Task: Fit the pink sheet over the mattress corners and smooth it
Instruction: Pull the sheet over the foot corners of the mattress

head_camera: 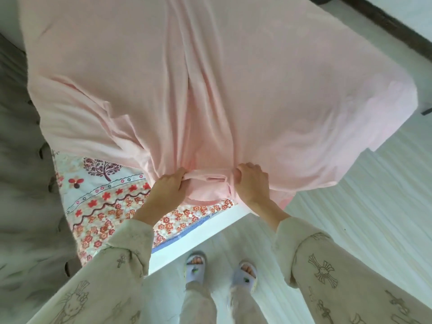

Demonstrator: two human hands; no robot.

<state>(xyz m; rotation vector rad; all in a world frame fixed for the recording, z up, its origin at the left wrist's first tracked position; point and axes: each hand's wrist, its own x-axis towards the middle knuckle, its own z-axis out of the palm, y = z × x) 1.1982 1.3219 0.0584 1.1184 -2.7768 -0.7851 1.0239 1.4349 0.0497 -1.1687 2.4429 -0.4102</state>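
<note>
Fingertips of both hands (167, 187) (253, 181) buried in pink sheet (210, 90) folds.

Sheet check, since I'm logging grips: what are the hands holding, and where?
Both the left hand and right hand grip the sheet at its bunched near edge.

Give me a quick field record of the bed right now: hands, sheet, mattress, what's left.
left hand: grips the bunched sheet edge
right hand: grips the same edge, beside the left
pink sheet: spread over most of the bed, long creases running to the hands
mattress: near corner uncovered, floral cover showing
far right corner: draped in pink
left to do: pull the edge over the near corner, then smooth creases
</note>
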